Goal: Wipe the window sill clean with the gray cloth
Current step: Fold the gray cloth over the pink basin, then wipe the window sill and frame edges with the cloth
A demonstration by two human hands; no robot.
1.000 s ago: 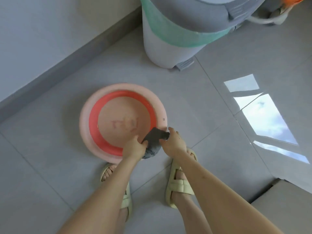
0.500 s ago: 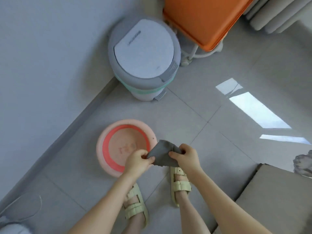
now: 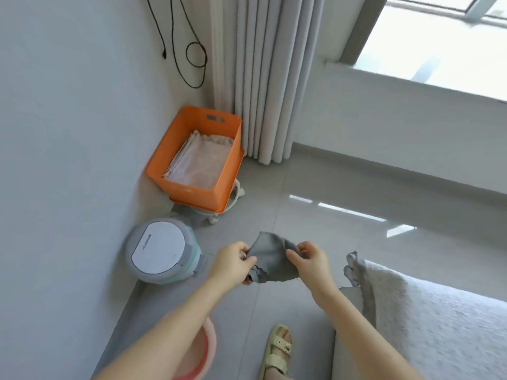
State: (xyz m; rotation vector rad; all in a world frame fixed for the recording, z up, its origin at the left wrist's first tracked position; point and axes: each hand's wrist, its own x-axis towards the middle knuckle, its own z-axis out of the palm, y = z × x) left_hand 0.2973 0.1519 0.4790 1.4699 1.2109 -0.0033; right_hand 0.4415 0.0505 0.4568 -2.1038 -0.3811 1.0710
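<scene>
Your left hand (image 3: 233, 263) and right hand (image 3: 311, 259) both pinch the gray cloth (image 3: 270, 259), stretched between them over the floor. The window sill (image 3: 411, 86) lies well ahead, up to your right, nearer your right hand.

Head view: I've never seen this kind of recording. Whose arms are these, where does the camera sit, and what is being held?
No machine: the arms belong to a person wearing one wide-angle camera on the head, looking forward and down. The left hand and right hand each pinch an edge of the gray cloth, held between them above the floor. On the floor stand a lidded bin, an orange crate on a wheeled stand and, partly behind the left arm, a pink basin. The window sill, top right, is not yet touched.
</scene>
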